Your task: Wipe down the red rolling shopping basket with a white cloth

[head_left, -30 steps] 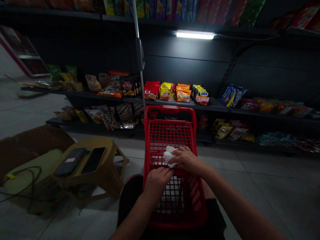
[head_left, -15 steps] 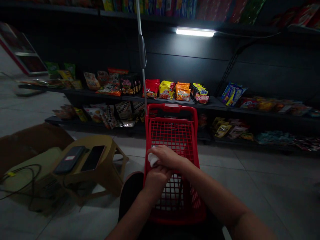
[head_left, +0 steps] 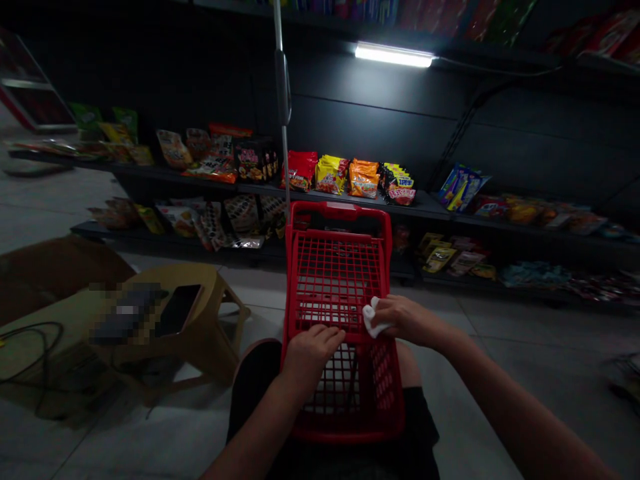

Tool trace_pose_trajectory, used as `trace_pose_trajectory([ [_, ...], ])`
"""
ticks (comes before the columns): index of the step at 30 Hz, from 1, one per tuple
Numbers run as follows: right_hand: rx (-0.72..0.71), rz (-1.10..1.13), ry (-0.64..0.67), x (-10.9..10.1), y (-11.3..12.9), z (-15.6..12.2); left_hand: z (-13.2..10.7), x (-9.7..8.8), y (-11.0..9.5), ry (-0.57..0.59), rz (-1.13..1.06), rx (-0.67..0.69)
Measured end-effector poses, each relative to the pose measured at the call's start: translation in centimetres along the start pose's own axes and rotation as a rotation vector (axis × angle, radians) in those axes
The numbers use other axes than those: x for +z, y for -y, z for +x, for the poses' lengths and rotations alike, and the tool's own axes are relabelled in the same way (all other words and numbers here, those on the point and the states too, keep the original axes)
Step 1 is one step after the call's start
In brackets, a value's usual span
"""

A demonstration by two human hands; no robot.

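A red plastic rolling basket (head_left: 340,293) stands upright between my knees, its mesh side facing up toward me. My left hand (head_left: 314,353) curls over the mesh near the basket's middle. My right hand (head_left: 406,321) presses a white cloth (head_left: 373,318) against the basket's right wall. Part of the cloth shows beyond my fingers. A tall metal pull handle (head_left: 283,93) rises from the basket's far end.
Dark shelves (head_left: 320,195) carrying colourful snack packets (head_left: 364,179) fill the area ahead, under a bright tube light (head_left: 394,55). On the left, a tan plastic stool (head_left: 215,320) holds a phone (head_left: 177,310) and a pixelated dark object. A black cable (head_left: 30,353) lies beyond it.
My right hand has moved the white cloth from the basket's left side across to its right wall. My left hand stays on the mesh, and the view has shifted slightly.
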State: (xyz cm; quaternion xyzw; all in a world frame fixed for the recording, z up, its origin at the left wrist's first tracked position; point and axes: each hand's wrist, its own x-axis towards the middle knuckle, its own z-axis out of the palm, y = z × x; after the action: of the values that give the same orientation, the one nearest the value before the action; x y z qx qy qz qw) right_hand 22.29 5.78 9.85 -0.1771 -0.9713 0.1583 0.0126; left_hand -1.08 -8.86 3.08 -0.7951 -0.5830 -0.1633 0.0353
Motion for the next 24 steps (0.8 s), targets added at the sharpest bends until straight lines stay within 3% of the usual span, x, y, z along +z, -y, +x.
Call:
trace_pose_trajectory([
  [3,-0.034,-0.031,-0.095,1.5,1.0,2.0,0.0,0.4,0.2,-0.025,0.022,0.013],
  [7,-0.131,-0.068,-0.164,3.3,3.0,7.9,0.0,0.9,0.4,-0.042,0.059,0.035],
  [11,-0.253,-0.088,-0.165,4.0,4.9,14.0,0.0,1.4,0.5,-0.102,0.091,0.05],
  [14,-0.362,-0.107,-0.144,4.1,5.7,16.3,0.0,1.6,0.6,-0.126,0.083,0.018],
  [18,-0.37,-0.079,-0.098,3.4,4.9,14.5,0.0,1.1,0.5,-0.136,0.067,0.027],
  [24,-0.179,0.04,-0.066,2.0,2.2,6.3,0.2,-0.1,0.0,0.038,0.042,-0.01],
])
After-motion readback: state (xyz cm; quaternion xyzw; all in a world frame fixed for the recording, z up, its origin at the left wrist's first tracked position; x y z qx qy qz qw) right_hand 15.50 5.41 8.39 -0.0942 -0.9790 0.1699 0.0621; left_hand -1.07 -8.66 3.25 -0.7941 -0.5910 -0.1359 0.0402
